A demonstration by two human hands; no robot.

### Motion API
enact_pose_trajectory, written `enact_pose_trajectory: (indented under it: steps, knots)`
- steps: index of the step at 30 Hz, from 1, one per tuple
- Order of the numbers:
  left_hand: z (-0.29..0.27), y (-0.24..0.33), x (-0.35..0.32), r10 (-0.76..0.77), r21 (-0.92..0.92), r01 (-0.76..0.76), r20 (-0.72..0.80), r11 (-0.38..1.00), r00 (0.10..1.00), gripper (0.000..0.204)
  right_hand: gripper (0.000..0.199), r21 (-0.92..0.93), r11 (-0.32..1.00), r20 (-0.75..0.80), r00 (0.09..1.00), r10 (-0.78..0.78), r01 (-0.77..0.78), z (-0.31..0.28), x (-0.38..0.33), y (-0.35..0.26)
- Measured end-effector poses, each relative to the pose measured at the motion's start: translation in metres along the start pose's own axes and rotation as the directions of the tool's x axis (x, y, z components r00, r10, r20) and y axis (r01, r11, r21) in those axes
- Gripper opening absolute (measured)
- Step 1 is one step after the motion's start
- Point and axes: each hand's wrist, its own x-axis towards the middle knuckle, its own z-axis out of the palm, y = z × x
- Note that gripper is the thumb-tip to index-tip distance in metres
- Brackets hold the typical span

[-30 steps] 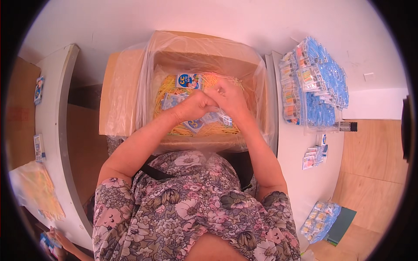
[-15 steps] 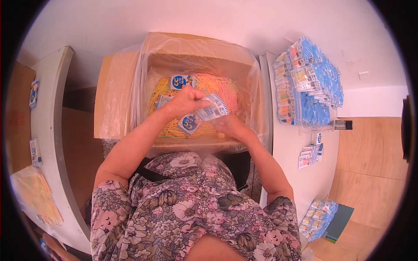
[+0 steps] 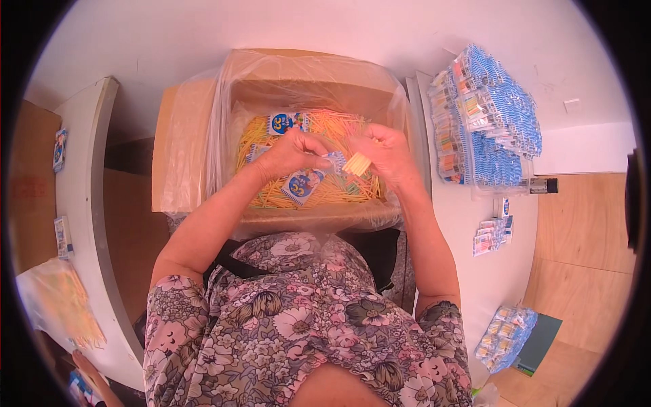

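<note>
over the carton, left grip pinches packet, right grip clasps sticks

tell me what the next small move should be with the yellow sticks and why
I'd probably guide the yellow sticks to the small plastic packet and try easing their ends in: the right hand holds them bundled, and the left hand pinches the packet close beside them. Whether its mouth is open is too small to tell.
</note>
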Motion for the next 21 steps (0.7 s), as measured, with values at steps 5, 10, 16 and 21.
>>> enact_pose_trajectory:
  steps: [5,10,16,21]
  knots:
    - [-0.002,0.000,-0.001,-0.019,0.020,0.018,0.054,1.000,0.998,0.013,0.018,-0.324,0.935,-0.056,0.984,-0.171,0.145,0.006,0.008,0.003]
    - [0.001,-0.002,-0.002,-0.039,0.015,0.039,0.038,0.999,0.999,0.014,0.017,-0.481,0.807,-0.074,0.901,-0.427,0.343,0.017,0.009,0.006]
    - [-0.005,-0.006,-0.003,-0.067,-0.039,0.068,0.036,0.997,0.997,0.012,0.015,-0.703,0.630,-0.048,0.861,-0.506,0.331,0.026,0.001,-0.011]
    - [-0.002,-0.005,-0.003,-0.055,-0.053,0.056,0.022,0.997,0.998,0.011,0.020,-0.626,0.670,-0.041,0.841,-0.539,0.399,0.033,-0.002,-0.008]
